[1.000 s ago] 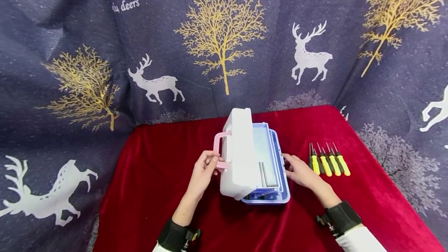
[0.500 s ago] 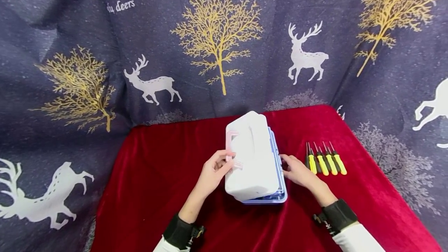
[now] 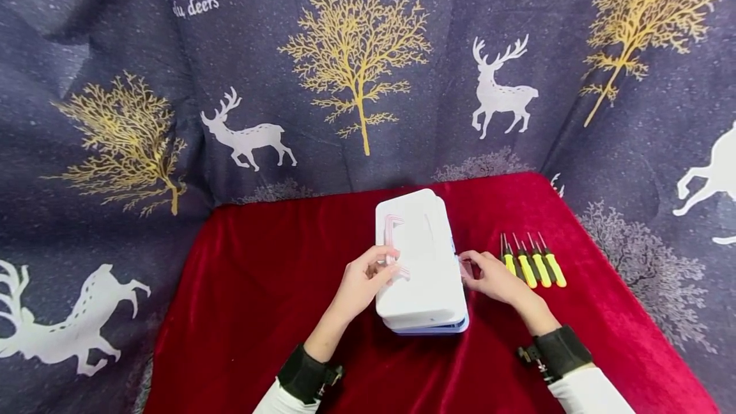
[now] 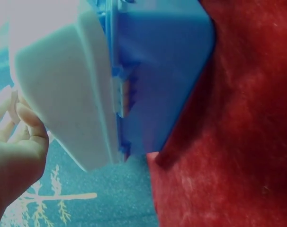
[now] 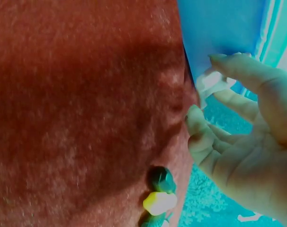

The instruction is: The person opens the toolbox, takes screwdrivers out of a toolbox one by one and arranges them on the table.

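Observation:
A toolbox with a white lid [image 3: 425, 241] and a blue base [image 3: 437, 329] stands in the middle of the table. The lid lies over the base, a narrow gap showing at the near edge. My left hand [image 3: 363, 281] holds the pink carry handle [image 3: 390, 227] on top of the lid between thumb and fingers. At the right side, my right hand [image 3: 496, 281] pinches a pale pink latch [image 5: 210, 81] between thumb and index finger, its other fingers loosely curled. In the left wrist view a hinge [image 4: 122, 97] joins lid and base. The box's inside is hidden.
Several screwdrivers [image 3: 554, 270] with yellow and black handles lie in a row just right of my right hand. A red velvet cloth [image 3: 276, 286] covers the table. Behind it hangs a dark curtain [image 3: 333, 177] with deer and trees.
The lid has swung rightward and down from standing upright, covering the blue tray and the bent metal rods. My left hand moved right with the handle; my right hand stayed at the latch side.

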Demonstrator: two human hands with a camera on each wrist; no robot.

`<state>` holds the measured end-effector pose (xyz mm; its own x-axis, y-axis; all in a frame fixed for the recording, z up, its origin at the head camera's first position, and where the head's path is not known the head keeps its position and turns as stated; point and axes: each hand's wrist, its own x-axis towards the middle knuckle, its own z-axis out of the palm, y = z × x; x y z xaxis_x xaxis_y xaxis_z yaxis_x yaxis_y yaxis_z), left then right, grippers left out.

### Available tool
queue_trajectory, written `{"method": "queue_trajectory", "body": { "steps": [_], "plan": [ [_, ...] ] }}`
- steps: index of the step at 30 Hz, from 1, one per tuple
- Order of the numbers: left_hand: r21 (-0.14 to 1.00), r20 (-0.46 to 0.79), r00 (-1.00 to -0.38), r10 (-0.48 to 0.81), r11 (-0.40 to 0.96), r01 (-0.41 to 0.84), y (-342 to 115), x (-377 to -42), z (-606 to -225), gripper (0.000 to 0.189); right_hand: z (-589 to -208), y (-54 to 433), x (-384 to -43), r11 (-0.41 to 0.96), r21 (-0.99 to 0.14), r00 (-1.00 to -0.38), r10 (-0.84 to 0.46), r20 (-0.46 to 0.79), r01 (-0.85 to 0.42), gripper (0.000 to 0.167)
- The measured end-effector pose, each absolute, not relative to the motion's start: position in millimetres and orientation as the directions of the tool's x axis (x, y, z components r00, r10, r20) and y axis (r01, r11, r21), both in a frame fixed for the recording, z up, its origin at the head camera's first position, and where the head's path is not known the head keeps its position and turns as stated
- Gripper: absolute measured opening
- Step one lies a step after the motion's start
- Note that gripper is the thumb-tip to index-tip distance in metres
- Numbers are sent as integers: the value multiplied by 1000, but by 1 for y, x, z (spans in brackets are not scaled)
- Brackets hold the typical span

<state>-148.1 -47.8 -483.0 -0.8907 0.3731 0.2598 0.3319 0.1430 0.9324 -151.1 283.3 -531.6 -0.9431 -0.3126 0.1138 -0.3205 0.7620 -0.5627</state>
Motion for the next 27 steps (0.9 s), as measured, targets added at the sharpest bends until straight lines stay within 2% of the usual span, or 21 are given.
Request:
{"method": "queue_trajectory", "body": {
  "steps": [9,22,25,27],
  "plan": [
    [912,258,-887,382,206,354,-32,-149,-479,27,-525,291,-151,730,-651,-959,-284,-11,-209,43],
    [849,230,-891,392,367,381,-12,-146,-481,33,-531,293,-154,744,-640,-963,-268,-25,-190,46],
    [844,237,-890,390,371,388,-11,-145,-480,32,-531,298,-153,710,-682,-958,-282,-48,-175,47],
    [840,249,-886,392,368,399,-10,-145,-480,32,-531,301,-151,642,-750,-951,-304,-58,-159,47]
  ]
}}
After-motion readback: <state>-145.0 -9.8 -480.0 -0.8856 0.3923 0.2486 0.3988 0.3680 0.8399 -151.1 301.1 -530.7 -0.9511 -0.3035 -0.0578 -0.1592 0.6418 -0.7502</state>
